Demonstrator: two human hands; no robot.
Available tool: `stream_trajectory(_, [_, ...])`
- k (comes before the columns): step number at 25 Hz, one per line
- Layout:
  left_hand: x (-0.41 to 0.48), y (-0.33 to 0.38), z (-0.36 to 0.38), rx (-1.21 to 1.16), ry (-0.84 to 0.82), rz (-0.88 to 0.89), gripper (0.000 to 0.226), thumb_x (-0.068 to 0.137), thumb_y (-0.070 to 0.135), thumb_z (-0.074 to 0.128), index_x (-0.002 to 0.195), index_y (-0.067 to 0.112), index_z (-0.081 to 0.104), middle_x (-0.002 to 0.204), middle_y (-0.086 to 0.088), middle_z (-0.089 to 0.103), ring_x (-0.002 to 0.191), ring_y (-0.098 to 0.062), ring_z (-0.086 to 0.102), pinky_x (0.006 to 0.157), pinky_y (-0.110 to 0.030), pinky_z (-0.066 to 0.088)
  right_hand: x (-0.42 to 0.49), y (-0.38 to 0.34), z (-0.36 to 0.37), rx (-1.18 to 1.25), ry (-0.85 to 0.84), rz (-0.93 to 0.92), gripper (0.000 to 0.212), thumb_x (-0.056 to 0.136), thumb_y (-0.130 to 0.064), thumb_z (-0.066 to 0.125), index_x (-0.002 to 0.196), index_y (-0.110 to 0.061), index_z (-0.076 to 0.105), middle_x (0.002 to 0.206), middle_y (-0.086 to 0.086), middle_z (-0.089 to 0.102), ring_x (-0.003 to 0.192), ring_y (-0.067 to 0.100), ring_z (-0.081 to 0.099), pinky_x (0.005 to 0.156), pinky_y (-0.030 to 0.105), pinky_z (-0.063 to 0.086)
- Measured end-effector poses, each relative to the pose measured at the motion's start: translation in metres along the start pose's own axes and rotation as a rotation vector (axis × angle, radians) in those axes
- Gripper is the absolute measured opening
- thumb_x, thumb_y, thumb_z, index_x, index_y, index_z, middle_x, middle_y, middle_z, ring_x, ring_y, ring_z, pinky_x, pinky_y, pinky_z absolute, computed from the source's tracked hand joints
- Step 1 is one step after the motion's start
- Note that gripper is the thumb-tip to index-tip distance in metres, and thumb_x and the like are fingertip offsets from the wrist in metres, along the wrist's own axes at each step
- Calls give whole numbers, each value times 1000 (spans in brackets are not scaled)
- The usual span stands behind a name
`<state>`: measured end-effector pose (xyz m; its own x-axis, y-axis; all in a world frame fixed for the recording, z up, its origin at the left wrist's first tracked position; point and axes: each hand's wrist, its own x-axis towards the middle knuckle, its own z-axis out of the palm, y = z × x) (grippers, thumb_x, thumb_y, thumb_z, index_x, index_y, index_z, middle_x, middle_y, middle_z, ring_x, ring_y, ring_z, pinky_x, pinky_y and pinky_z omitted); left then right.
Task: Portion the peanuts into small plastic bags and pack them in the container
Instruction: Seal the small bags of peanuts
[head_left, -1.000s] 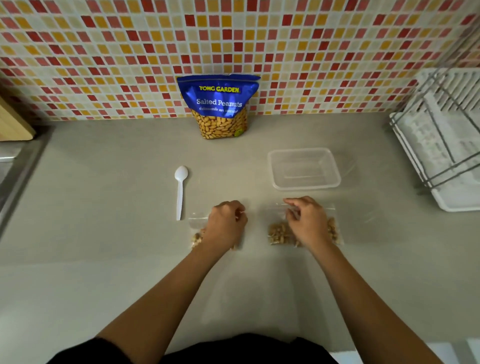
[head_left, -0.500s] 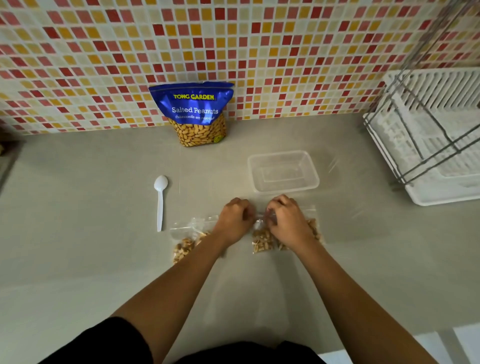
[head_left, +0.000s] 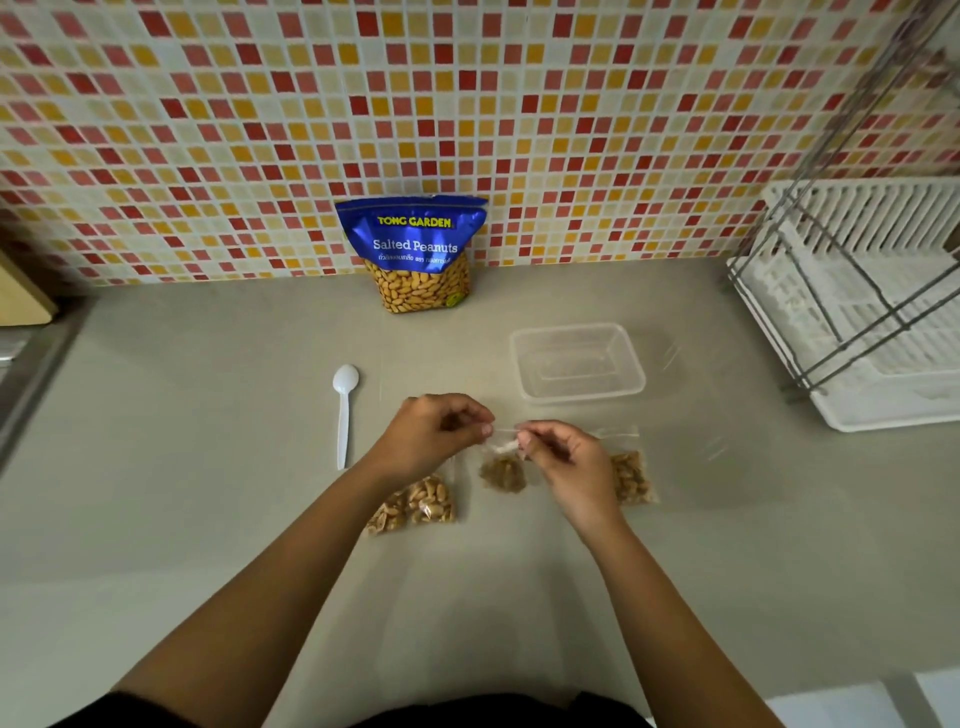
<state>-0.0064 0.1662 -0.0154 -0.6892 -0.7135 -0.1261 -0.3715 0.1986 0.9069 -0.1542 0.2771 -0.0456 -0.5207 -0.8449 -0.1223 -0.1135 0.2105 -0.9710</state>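
A small clear bag of peanuts hangs between my hands, just above the counter. My left hand and my right hand each pinch its top edge. A second filled bag lies flat under my left wrist. A third filled bag lies to the right, partly hidden by my right hand. The empty clear plastic container stands behind the bags. The blue Salted Peanuts pouch leans upright against the tiled wall.
A white plastic spoon lies left of my hands. A white dish rack with metal rods fills the right side. A wooden board edge and a sink rim show at far left.
My left hand left the left bag and joined the right hand. Together they lifted one bag by its top off the counter. The camera view shifted.
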Motion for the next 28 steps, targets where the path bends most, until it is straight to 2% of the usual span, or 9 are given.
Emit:
stream_trajectory(3, [-2, 9, -5, 216, 6, 151, 7, 82, 20, 69, 87, 18, 72, 74, 17, 64, 72, 9, 59, 66, -5, 41, -4, -11, 11, -96, 1, -71, 11, 84, -21, 67, 94, -17, 72, 84, -6, 72, 77, 3, 67, 72, 13, 50])
stream_trajectory(6, [-4, 16, -5, 300, 65, 224, 8, 83, 19, 68, 87, 13, 72, 78, 8, 64, 70, 6, 57, 64, -4, 38, -8, -21, 16, -122, 56, -127, 9, 85, -21, 66, 92, -18, 71, 81, -10, 71, 76, 2, 66, 69, 12, 49])
stream_trajectory(9, [-5, 21, -2, 395, 98, 274, 9, 85, 17, 64, 89, 11, 70, 82, -2, 65, 69, -5, 53, 66, -14, 42, -11, -30, 19, -175, 132, -166, 6, 85, -20, 65, 88, -19, 71, 77, -11, 69, 73, 4, 65, 67, 15, 49])
stream_trajectory(11, [-6, 26, 1, 445, 135, 314, 9, 86, 15, 61, 89, 9, 67, 83, -4, 64, 71, -11, 53, 69, -24, 45, -12, -36, 23, -255, 200, -174, 6, 84, -20, 65, 82, -25, 68, 76, -12, 68, 73, 5, 64, 66, 24, 51])
stream_trajectory(14, [-11, 33, 2, 425, 213, 323, 8, 86, 14, 60, 88, 9, 66, 85, -3, 63, 76, -14, 56, 71, -28, 47, -11, -45, 24, -305, 241, -230, 12, 82, -19, 64, 76, -28, 64, 77, -14, 67, 76, 4, 61, 66, 32, 51])
stream_trajectory(20, [-17, 30, -14, 450, 281, 341, 6, 86, 14, 61, 86, 9, 66, 85, -2, 63, 74, -10, 54, 69, -20, 43, -6, -53, 17, -340, 267, -285, 12, 81, -19, 65, 76, -30, 64, 80, -13, 68, 80, 7, 62, 67, 36, 52])
stream_trajectory(25, [-20, 28, -19, 442, 263, 321, 8, 87, 13, 61, 87, 7, 66, 85, -4, 63, 76, -17, 57, 71, -28, 47, -4, -52, 15, -344, 267, -251, 8, 82, -23, 65, 77, -29, 65, 81, -11, 68, 79, 9, 62, 66, 37, 52])
stream_trajectory(28, [-19, 26, -20, 410, 285, 275, 10, 87, 17, 62, 87, 8, 66, 83, -1, 62, 74, -13, 54, 69, -19, 44, 0, -53, 14, -283, 218, -214, 5, 83, -21, 65, 79, -25, 66, 80, -9, 68, 78, 10, 63, 70, 37, 54])
